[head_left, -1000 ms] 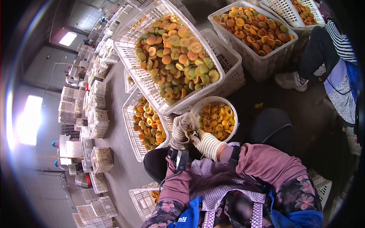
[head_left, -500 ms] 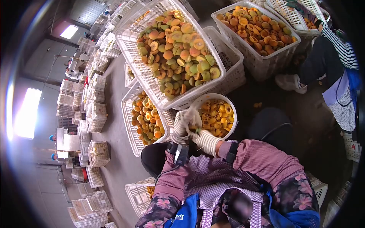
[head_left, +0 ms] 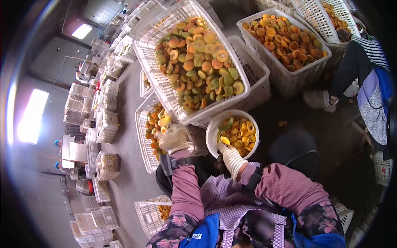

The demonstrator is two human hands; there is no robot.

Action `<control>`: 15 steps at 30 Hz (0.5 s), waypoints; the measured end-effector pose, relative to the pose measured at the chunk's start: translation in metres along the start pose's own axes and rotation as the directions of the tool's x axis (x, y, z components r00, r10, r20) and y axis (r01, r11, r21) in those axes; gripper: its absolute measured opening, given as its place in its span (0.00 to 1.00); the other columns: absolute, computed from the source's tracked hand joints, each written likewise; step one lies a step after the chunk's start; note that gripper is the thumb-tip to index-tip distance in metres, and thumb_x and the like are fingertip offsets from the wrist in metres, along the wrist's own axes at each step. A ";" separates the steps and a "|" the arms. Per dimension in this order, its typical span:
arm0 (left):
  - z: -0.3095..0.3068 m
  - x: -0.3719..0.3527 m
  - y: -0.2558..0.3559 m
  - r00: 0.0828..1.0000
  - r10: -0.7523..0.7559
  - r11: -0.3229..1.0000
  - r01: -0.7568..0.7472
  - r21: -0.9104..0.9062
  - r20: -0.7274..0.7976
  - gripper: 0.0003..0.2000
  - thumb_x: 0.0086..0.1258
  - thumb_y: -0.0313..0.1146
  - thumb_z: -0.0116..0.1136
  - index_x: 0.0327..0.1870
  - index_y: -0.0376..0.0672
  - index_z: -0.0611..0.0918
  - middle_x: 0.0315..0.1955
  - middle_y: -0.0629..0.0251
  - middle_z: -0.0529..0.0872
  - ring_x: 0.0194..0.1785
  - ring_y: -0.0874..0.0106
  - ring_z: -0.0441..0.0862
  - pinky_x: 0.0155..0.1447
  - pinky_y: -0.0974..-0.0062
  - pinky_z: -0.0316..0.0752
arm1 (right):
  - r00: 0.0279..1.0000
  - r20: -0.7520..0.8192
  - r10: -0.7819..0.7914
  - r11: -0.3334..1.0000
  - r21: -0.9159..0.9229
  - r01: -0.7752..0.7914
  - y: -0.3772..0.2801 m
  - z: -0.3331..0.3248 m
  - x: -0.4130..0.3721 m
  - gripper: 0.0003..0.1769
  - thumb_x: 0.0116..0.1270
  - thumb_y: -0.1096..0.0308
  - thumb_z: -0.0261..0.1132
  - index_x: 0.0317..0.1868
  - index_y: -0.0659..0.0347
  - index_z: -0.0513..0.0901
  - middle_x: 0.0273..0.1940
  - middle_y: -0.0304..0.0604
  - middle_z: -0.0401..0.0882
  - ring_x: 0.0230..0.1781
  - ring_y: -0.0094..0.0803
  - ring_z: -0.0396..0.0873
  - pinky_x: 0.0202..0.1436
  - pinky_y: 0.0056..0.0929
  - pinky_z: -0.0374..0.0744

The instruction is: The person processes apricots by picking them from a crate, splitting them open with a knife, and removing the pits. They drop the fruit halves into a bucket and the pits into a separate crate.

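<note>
My left hand (head_left: 175, 138), in a pale glove, is over the lower left crate (head_left: 142, 149) of halved peaches. Its fingers are bent around a yellow peach half (head_left: 166, 120). My right hand (head_left: 232, 158), its glove wrapped in pale bands, is at the near rim of a white bucket (head_left: 211, 142). Its fingers are curled, and what they grip is mostly hidden. Just beyond the fingertips, a yellow peel-like piece (head_left: 225, 140) lies in the bucket. Yellow-orange fruit pieces (head_left: 243, 134) and a green scrap (head_left: 226, 123) are also inside.
A large white crate (head_left: 145, 58) heaped with peach halves is tilted in front of me. Another full crate (head_left: 291, 74) stands to its right. At the far right sits a person in a striped sleeve (head_left: 370, 51). Stacked crates (head_left: 106, 126) line the left side of the floor.
My hands were together at the bucket's left rim. The left hand has moved left to the crate with a peach half; the right stays by the bucket, slightly farther right.
</note>
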State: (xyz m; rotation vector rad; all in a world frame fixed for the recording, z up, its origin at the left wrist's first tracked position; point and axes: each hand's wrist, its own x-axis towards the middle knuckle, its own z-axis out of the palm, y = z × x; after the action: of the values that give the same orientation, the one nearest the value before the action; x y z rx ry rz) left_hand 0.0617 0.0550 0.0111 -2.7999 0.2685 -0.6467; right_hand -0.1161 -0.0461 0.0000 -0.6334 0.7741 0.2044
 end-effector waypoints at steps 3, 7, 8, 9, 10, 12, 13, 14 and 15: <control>-0.015 0.023 0.034 0.992 -0.001 0.944 0.042 -0.327 0.124 0.16 0.71 0.44 0.46 0.41 0.44 0.83 0.37 0.55 0.86 0.37 0.67 0.83 0.36 0.72 0.78 | 0.993 0.013 -0.120 0.993 0.016 0.119 0.010 0.000 0.020 0.17 0.69 0.51 0.54 0.41 0.58 0.71 0.18 0.37 0.70 0.10 0.30 0.66 0.13 0.28 0.66; 0.196 0.132 0.105 0.559 0.741 0.671 -0.645 -0.366 0.373 0.18 0.63 0.46 0.53 0.39 0.39 0.82 0.43 0.51 0.83 0.47 0.59 0.81 0.46 0.71 0.78 | 0.989 -0.051 -0.138 0.990 -0.002 0.138 -0.002 0.002 0.029 0.19 0.68 0.51 0.54 0.43 0.59 0.71 0.19 0.37 0.70 0.11 0.29 0.67 0.14 0.28 0.67; 0.181 0.125 0.107 0.483 0.789 0.614 -0.642 -0.459 0.379 0.18 0.63 0.45 0.54 0.43 0.38 0.80 0.46 0.51 0.82 0.47 0.59 0.81 0.47 0.71 0.78 | 0.986 -0.089 -0.139 0.990 -0.012 0.138 -0.005 0.003 0.029 0.19 0.68 0.51 0.54 0.44 0.59 0.71 0.19 0.37 0.70 0.12 0.29 0.68 0.14 0.28 0.67; 0.166 0.113 0.106 0.403 0.834 0.551 -0.629 -0.548 0.377 0.19 0.62 0.43 0.55 0.46 0.37 0.77 0.50 0.52 0.80 0.48 0.59 0.80 0.47 0.70 0.77 | 0.985 -0.094 -0.147 0.989 -0.012 0.146 -0.009 0.003 0.030 0.19 0.68 0.51 0.54 0.44 0.59 0.71 0.19 0.37 0.70 0.12 0.29 0.68 0.14 0.28 0.67; 0.154 0.110 0.108 0.401 0.837 0.547 -0.631 -0.550 0.372 0.19 0.62 0.43 0.55 0.46 0.37 0.77 0.50 0.52 0.80 0.48 0.59 0.80 0.47 0.70 0.77 | 0.985 -0.088 -0.151 0.989 -0.019 0.149 -0.010 0.004 0.030 0.20 0.68 0.50 0.53 0.47 0.60 0.71 0.21 0.39 0.71 0.13 0.29 0.68 0.15 0.29 0.68; 0.136 0.105 0.108 0.620 0.621 0.744 -0.275 -0.609 0.479 0.16 0.62 0.36 0.57 0.48 0.37 0.75 0.43 0.56 0.82 0.39 0.62 0.80 0.43 0.73 0.77 | 0.960 -0.101 -0.262 0.965 -0.052 0.258 -0.006 0.007 0.029 0.22 0.68 0.48 0.53 0.48 0.59 0.72 0.24 0.41 0.72 0.14 0.31 0.68 0.16 0.32 0.69; 0.130 0.104 0.104 0.620 0.623 0.743 -0.279 -0.608 0.477 0.16 0.62 0.36 0.57 0.48 0.37 0.75 0.43 0.56 0.82 0.39 0.62 0.80 0.43 0.73 0.77 | 0.959 -0.101 -0.264 0.964 -0.049 0.260 0.001 0.000 0.044 0.22 0.68 0.48 0.53 0.48 0.59 0.72 0.24 0.41 0.72 0.14 0.31 0.68 0.16 0.32 0.69; 0.124 0.101 0.098 0.583 0.691 0.520 0.008 -0.854 0.427 0.12 0.64 0.31 0.54 0.47 0.39 0.75 0.40 0.61 0.81 0.39 0.68 0.80 0.44 0.76 0.76 | 0.993 -0.082 -0.089 0.992 -0.091 0.082 0.012 -0.012 0.070 0.23 0.67 0.47 0.53 0.48 0.58 0.73 0.23 0.41 0.72 0.14 0.32 0.68 0.16 0.33 0.69; 0.117 0.098 0.093 0.572 0.742 0.206 0.303 -0.930 0.350 0.10 0.66 0.25 0.52 0.47 0.41 0.75 0.37 0.66 0.81 0.39 0.73 0.79 0.45 0.78 0.75 | 0.994 -0.069 0.086 0.986 -0.134 -0.095 0.019 -0.019 0.085 0.24 0.67 0.45 0.52 0.48 0.57 0.74 0.23 0.41 0.72 0.13 0.33 0.68 0.16 0.34 0.68</control>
State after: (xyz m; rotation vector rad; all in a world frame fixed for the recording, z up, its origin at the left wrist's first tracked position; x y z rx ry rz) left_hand 0.1895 -0.0323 -0.0776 -3.4566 1.3442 1.5457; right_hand -0.0745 -0.0464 -0.0791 -0.7384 0.8558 0.3247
